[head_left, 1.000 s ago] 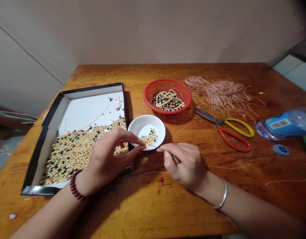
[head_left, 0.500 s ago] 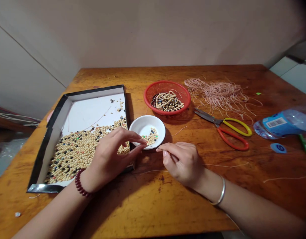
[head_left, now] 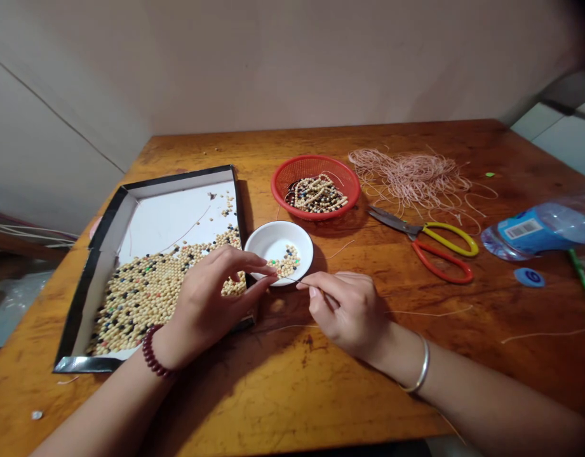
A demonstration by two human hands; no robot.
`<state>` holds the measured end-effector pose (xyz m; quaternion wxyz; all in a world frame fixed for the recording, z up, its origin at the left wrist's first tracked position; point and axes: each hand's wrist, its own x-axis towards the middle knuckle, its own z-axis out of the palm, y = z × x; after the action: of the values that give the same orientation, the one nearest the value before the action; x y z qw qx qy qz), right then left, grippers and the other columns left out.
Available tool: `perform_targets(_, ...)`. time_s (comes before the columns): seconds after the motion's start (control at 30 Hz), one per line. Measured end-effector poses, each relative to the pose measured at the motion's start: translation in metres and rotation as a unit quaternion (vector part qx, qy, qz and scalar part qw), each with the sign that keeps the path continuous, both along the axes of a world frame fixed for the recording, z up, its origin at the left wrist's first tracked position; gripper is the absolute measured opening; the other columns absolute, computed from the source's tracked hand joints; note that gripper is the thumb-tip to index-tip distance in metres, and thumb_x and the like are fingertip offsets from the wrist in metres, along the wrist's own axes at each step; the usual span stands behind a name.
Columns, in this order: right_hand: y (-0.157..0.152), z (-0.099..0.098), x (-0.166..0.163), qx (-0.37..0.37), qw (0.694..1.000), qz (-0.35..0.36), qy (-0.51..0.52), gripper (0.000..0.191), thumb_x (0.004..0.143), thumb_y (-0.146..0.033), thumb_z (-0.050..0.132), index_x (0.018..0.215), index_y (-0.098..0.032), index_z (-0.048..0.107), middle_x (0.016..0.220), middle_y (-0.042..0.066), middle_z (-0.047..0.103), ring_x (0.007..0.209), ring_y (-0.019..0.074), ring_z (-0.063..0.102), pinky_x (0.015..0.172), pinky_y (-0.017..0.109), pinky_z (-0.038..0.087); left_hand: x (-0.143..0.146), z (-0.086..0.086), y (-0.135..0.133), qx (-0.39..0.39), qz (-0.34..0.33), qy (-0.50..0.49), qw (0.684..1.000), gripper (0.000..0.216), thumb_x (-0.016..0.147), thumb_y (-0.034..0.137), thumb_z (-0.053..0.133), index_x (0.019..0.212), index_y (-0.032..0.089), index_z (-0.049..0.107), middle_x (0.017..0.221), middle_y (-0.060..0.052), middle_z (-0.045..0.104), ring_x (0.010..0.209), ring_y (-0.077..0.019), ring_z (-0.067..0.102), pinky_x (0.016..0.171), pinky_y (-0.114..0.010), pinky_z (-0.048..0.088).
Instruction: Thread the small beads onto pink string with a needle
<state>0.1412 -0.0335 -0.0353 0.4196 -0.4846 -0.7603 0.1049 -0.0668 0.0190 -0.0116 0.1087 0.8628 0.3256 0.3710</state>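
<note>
My right hand (head_left: 347, 311) is closed, with thumb and forefinger pinching a thin dark needle (head_left: 291, 279). The needle points left, over the near rim of a small white bowl (head_left: 260, 240) with some cream, dark and green beads (head_left: 287, 263) in it. At the needle's far end, the thumb and forefinger of my left hand (head_left: 220, 285) meet in a pinch. Whatever sits between those fingertips is too small to make out. Left of the bowl, partly behind my left hand, a black-edged white tray (head_left: 166, 212) contains a wide layer of mostly cream beads (head_left: 149, 292).
Behind the bowl stands a red basket (head_left: 316, 162) with strung beads. A tangle of pink cord (head_left: 411, 174) lies at the back right, scissors (head_left: 420, 235) in front of it. Farther right are a plastic bottle (head_left: 535, 228), a blue cap (head_left: 529, 277) and loose thread (head_left: 430, 313).
The view has shifted slightly, so the things on the table appear a little displaced. Both hands keep the same pinch over the bowl's near rim.
</note>
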Motion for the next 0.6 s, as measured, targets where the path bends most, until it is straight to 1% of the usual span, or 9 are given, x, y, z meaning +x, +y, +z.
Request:
perform_targets(0.23,0.0002,-0.002,0.0008,-0.017,1.0,0.0,-0.007,0.021,0.082,-0.017,0.049,0.084,-0.016,0.07,0.057,-0.001,0.063,0.048,0.0118,0.054,0.054,0.025,0.038,0.0001,0.0009,0.0014,0.017,-0.007,0.009,1.0,0.025,0.073,0.016,0.074,0.092,0.02,0.059,0.082,0.0,0.07,0.071,-0.0123,0.064,0.057,-0.024,0.052)
perform_targets(0.37,0.0009,-0.0024,0.0011,-0.024,1.0,0.005,-0.007,0.021,0.083,-0.017,0.049,0.084,-0.016,0.07,0.059,0.0,0.065,0.05,0.0118,0.055,0.054,0.025,0.039,0.0002,0.0032,0.0007,0.027,-0.013,0.019,0.999,0.024,0.073,0.015,0.074,0.091,0.02,0.059,0.08,0.0,0.069,0.068,-0.0124,0.063,0.057,-0.025,0.052)
perform_targets(0.47,0.001,-0.0029,0.0012,-0.03,0.999,0.03,-0.008,0.022,0.085,-0.018,0.048,0.088,-0.016,0.069,0.066,0.001,0.069,0.054,0.012,0.059,0.058,0.025,0.042,0.0003,0.0058,-0.0017,0.004,-0.02,0.018,1.0,0.02,0.076,0.016,0.072,0.091,0.021,0.059,0.081,0.0,0.069,0.071,-0.0129,0.064,0.06,-0.026,0.053)
perform_targets(0.6,0.0015,-0.0057,0.0013,-0.032,0.998,0.051,-0.017,0.021,0.086,-0.018,0.049,0.093,-0.017,0.068,0.081,0.003,0.073,0.067,0.014,0.066,0.066,0.025,0.047,-0.0008,0.0072,-0.0031,-0.044,-0.047,0.033,0.997,0.019,0.079,0.019,0.069,0.096,0.021,0.061,0.085,-0.003,0.069,0.078,-0.0148,0.066,0.067,-0.027,0.056)
